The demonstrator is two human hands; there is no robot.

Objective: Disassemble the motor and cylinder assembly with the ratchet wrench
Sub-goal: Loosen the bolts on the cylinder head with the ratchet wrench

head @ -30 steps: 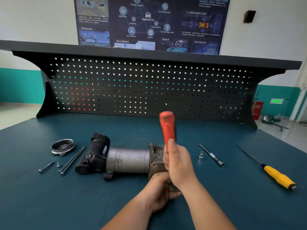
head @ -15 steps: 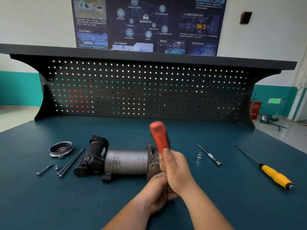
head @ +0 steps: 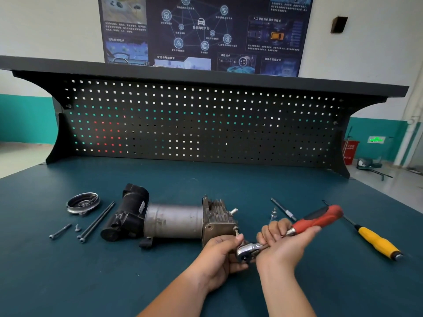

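Wrench (head: 315,220) handle swings down: upright a second ago, now lying out right of grip, near level. Right hand (head: 282,247) curls round shank, palm up under red handle. Left hand (head: 217,255) pinches ratchet head, steadying it by bolt (head: 236,232) at near corner. Assembly (head: 174,220) lies on bench (head: 68,282) just left of grip, against left fingers. Full stroke done, I judge; bolt stands proud, likely backing out. Loose bolts (head: 96,221) far left of grip, screwdriver (head: 375,241) off right.
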